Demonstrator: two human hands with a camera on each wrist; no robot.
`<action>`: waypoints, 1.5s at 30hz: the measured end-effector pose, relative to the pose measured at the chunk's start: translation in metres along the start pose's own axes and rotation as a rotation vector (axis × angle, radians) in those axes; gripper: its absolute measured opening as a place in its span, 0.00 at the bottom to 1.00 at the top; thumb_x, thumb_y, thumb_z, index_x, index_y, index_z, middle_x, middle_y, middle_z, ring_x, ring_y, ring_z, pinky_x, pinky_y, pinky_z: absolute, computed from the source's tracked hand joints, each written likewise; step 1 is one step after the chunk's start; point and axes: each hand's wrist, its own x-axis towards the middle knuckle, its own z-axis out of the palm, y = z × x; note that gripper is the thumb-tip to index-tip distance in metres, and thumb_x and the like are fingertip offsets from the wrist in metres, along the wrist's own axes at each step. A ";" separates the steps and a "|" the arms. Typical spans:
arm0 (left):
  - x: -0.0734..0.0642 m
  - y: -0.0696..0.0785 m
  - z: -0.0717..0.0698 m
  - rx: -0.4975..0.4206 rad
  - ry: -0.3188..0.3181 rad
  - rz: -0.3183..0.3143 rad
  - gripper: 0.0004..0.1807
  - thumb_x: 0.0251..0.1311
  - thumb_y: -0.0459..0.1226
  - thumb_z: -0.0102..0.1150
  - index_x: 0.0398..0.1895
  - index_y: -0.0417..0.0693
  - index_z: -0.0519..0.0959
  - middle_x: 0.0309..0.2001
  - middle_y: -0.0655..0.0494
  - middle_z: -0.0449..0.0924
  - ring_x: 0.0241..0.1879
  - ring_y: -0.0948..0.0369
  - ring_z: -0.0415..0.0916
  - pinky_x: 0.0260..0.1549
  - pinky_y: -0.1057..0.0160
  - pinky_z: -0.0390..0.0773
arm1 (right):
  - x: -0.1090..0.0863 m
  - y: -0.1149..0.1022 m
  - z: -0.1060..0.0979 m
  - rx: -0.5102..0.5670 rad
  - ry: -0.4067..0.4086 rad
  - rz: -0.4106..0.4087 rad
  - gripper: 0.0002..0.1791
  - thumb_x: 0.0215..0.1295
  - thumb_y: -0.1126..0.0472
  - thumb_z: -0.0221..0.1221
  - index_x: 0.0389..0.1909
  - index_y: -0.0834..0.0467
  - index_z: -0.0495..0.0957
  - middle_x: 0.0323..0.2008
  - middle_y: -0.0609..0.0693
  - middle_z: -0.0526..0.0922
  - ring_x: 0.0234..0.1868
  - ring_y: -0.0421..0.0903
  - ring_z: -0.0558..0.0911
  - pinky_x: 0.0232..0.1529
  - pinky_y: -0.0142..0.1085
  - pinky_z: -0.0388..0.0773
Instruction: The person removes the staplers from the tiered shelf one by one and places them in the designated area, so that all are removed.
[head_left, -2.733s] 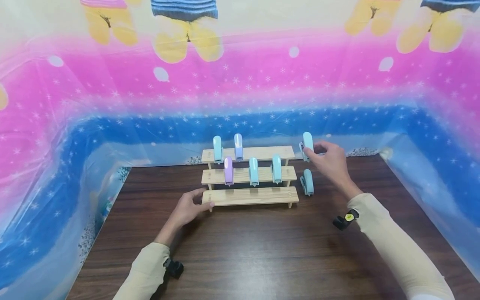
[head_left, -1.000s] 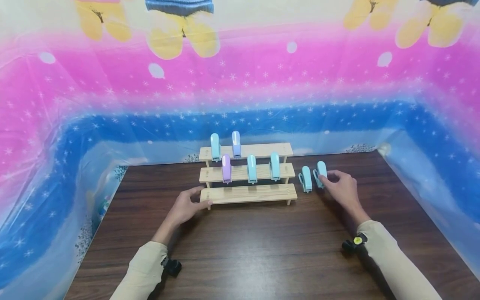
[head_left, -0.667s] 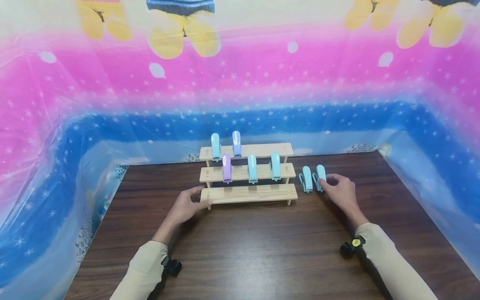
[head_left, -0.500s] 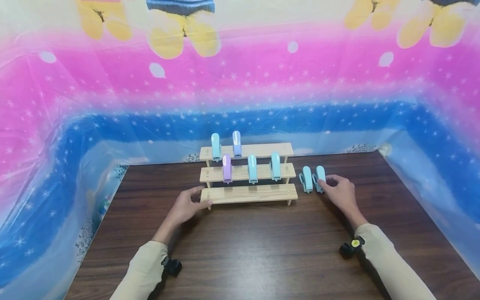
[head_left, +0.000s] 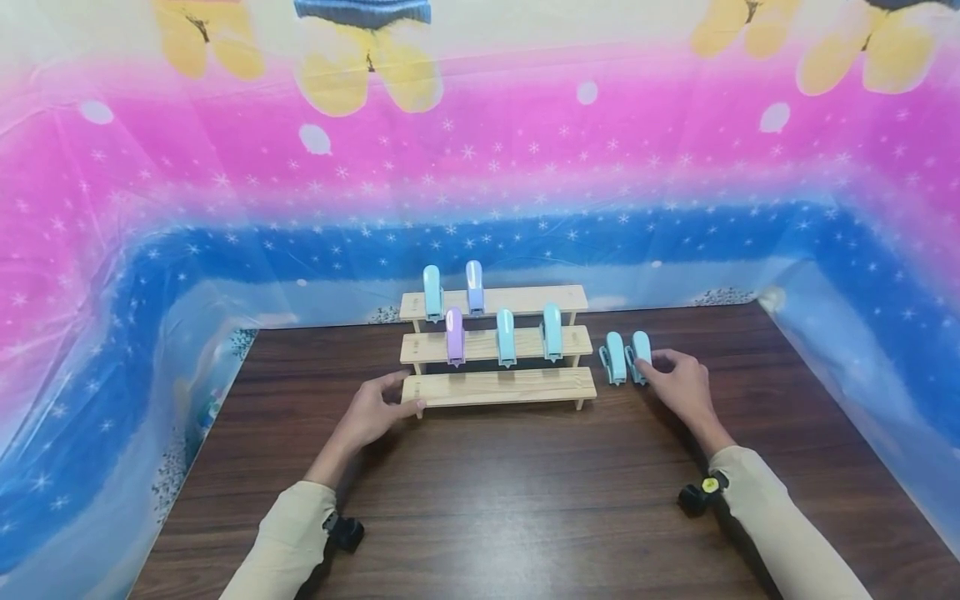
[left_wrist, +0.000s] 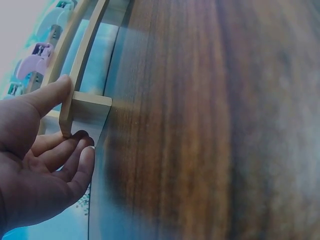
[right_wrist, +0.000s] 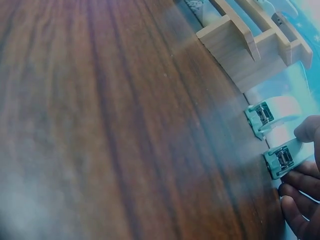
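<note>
A three-tier wooden display rack stands on the table. My left hand grips the left end of its lowest tier, thumb on the board and fingers curled below, as the left wrist view shows. My right hand pinches a mint-green stapler between thumb and fingers. That stapler stands on the table, right beside another mint stapler, at the rack's right. On the middle tier are a purple stapler and two mint ones. The top tier holds a mint stapler and a lavender-blue stapler.
The dark wooden table extends in front of the rack. A printed pink and blue cloth hangs behind it and along both sides. No stapler sits on the lowest tier.
Since the earliest frame, my right hand has brought its stapler from near the top tier down to the table, right of the other one. My left hand keeps its grip on the rack.
</note>
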 end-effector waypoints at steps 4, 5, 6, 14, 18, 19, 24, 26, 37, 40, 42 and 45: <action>0.000 0.000 0.000 0.004 -0.002 -0.005 0.40 0.63 0.48 0.70 0.74 0.40 0.68 0.71 0.38 0.70 0.55 0.50 0.77 0.49 0.51 0.79 | 0.000 0.000 -0.001 0.003 -0.011 0.007 0.38 0.69 0.34 0.59 0.59 0.65 0.80 0.54 0.67 0.83 0.54 0.63 0.81 0.52 0.57 0.76; 0.000 0.000 0.000 0.003 -0.002 -0.006 0.40 0.63 0.48 0.70 0.74 0.40 0.68 0.71 0.38 0.70 0.54 0.50 0.78 0.48 0.52 0.80 | 0.000 0.000 -0.002 0.005 -0.010 0.009 0.39 0.69 0.34 0.59 0.59 0.65 0.80 0.55 0.67 0.83 0.55 0.63 0.81 0.53 0.57 0.76; 0.000 0.000 0.000 0.004 -0.002 -0.009 0.40 0.63 0.48 0.70 0.74 0.40 0.68 0.70 0.38 0.70 0.53 0.51 0.78 0.47 0.52 0.80 | 0.000 0.000 -0.003 0.009 -0.010 0.012 0.39 0.68 0.33 0.58 0.60 0.65 0.80 0.56 0.66 0.83 0.56 0.63 0.80 0.53 0.57 0.76; 0.000 -0.002 0.001 0.007 0.000 -0.006 0.40 0.63 0.49 0.70 0.74 0.40 0.68 0.69 0.38 0.72 0.53 0.50 0.78 0.46 0.53 0.80 | 0.000 -0.008 -0.018 0.035 0.043 -0.033 0.35 0.68 0.35 0.61 0.60 0.60 0.80 0.53 0.61 0.85 0.51 0.59 0.82 0.51 0.54 0.75; -0.002 -0.003 0.000 -0.002 0.000 -0.010 0.41 0.63 0.49 0.70 0.74 0.40 0.68 0.67 0.38 0.73 0.53 0.50 0.79 0.46 0.54 0.80 | 0.000 -0.017 -0.026 0.045 0.067 -0.077 0.33 0.68 0.36 0.61 0.60 0.59 0.81 0.53 0.60 0.85 0.51 0.58 0.82 0.50 0.53 0.75; -0.002 -0.003 0.000 -0.004 0.000 -0.012 0.41 0.63 0.49 0.71 0.74 0.40 0.68 0.67 0.38 0.74 0.54 0.50 0.78 0.46 0.53 0.80 | 0.000 -0.019 -0.028 0.047 0.069 -0.085 0.33 0.68 0.36 0.61 0.60 0.59 0.81 0.53 0.59 0.85 0.51 0.58 0.82 0.50 0.53 0.75; -0.002 -0.004 -0.001 -0.004 -0.003 -0.018 0.42 0.63 0.50 0.70 0.74 0.40 0.68 0.69 0.38 0.72 0.59 0.47 0.76 0.51 0.49 0.79 | 0.001 -0.035 -0.034 0.046 0.079 -0.114 0.34 0.67 0.34 0.61 0.61 0.56 0.81 0.54 0.58 0.85 0.52 0.57 0.82 0.50 0.53 0.75; -0.002 -0.003 -0.001 0.000 -0.005 -0.015 0.42 0.63 0.51 0.70 0.74 0.40 0.68 0.70 0.38 0.70 0.61 0.47 0.75 0.53 0.48 0.78 | 0.002 -0.041 -0.036 0.047 0.086 -0.125 0.33 0.66 0.34 0.62 0.61 0.55 0.81 0.55 0.57 0.85 0.52 0.57 0.82 0.50 0.53 0.75; 0.000 -0.003 -0.001 0.002 -0.012 -0.007 0.41 0.63 0.50 0.70 0.75 0.40 0.67 0.72 0.38 0.68 0.66 0.44 0.71 0.58 0.44 0.75 | 0.009 -0.083 -0.043 0.089 0.120 -0.215 0.30 0.67 0.37 0.63 0.58 0.55 0.84 0.51 0.54 0.88 0.48 0.52 0.86 0.46 0.43 0.77; 0.001 -0.003 -0.001 0.004 -0.011 0.002 0.42 0.63 0.50 0.70 0.74 0.39 0.67 0.72 0.37 0.68 0.68 0.43 0.69 0.61 0.43 0.73 | 0.012 -0.096 -0.042 0.116 0.130 -0.250 0.28 0.67 0.39 0.65 0.57 0.56 0.85 0.49 0.54 0.88 0.46 0.51 0.86 0.44 0.39 0.76; 0.001 -0.003 -0.002 0.004 -0.008 0.005 0.42 0.63 0.50 0.70 0.74 0.39 0.68 0.72 0.38 0.68 0.68 0.43 0.68 0.61 0.42 0.73 | 0.014 -0.103 -0.041 0.142 0.127 -0.265 0.27 0.66 0.40 0.66 0.56 0.56 0.85 0.48 0.54 0.89 0.45 0.49 0.86 0.44 0.35 0.75; 0.002 -0.003 -0.002 0.001 -0.011 0.010 0.42 0.63 0.50 0.71 0.74 0.39 0.68 0.72 0.38 0.68 0.67 0.44 0.69 0.61 0.43 0.73 | 0.018 -0.113 -0.038 0.184 0.112 -0.273 0.27 0.66 0.41 0.67 0.56 0.56 0.85 0.46 0.54 0.89 0.43 0.49 0.87 0.41 0.29 0.76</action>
